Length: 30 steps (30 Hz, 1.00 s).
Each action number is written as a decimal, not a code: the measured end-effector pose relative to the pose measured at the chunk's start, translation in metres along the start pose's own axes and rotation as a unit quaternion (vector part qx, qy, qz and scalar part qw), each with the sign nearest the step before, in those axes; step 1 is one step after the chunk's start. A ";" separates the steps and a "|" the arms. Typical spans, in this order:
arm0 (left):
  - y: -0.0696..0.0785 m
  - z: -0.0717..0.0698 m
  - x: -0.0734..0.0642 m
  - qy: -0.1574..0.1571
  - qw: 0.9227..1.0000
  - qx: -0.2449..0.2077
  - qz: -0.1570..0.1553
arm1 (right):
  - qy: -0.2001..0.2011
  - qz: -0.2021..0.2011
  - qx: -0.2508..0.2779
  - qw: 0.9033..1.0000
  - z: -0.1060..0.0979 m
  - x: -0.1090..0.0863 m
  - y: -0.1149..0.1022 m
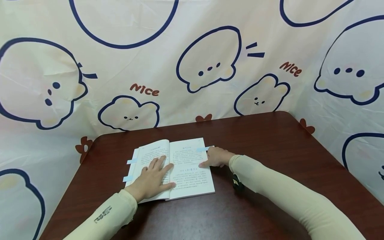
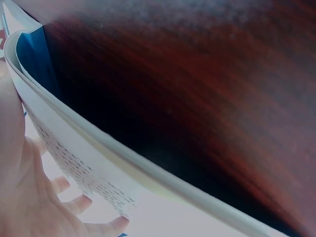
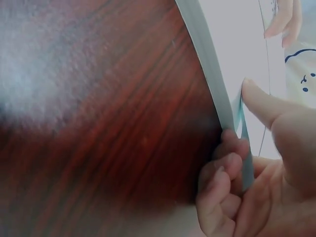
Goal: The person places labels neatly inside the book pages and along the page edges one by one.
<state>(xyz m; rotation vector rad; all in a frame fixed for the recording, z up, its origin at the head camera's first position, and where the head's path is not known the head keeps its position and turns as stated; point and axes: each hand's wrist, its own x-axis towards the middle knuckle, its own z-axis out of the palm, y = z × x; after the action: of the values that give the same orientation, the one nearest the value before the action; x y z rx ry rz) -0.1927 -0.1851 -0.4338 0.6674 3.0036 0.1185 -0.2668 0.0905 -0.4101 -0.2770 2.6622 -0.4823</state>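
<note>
An open book [image 1: 192, 181] with printed text lies on the table. My left hand [image 1: 153, 180] rests on its left page, fingers spread near the fold; the left wrist view shows those fingers on the print and the bowed page edges [image 2: 133, 155]. At the book's right edge, my right hand [image 1: 218, 157] grips the pages, thumb on top and the other fingers curled at the edge. A light blue sticky tab [image 1: 202, 149] sticks out there; in the right wrist view the tab [image 3: 248, 170] runs between thumb and curled fingers.
Two more blue tabs, an upper one [image 1: 132, 161] and a lower one [image 1: 127, 179], stick out on the book's left side. The dark brown table [image 1: 255, 136] extends around the book. A cartoon-printed curtain [image 1: 168, 110] stands behind and beside the table.
</note>
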 end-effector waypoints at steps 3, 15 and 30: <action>0.000 0.000 0.000 -0.001 1.000 -0.001 -0.002 | -0.011 -0.002 0.008 1.000 0.001 0.002 0.001; 0.001 -0.001 -0.001 -0.002 1.000 -0.003 -0.002 | -0.033 0.010 0.031 0.999 -0.002 0.016 0.006; 0.001 -0.005 -0.004 0.000 1.000 -0.001 0.002 | -0.059 0.005 0.037 0.998 -0.005 0.020 0.008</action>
<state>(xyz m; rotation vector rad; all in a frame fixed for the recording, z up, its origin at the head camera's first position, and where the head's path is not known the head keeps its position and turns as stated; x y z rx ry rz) -0.1888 -0.1859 -0.4290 0.6731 3.0030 0.1209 -0.2878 0.0942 -0.4158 -0.2621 2.5248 -0.5425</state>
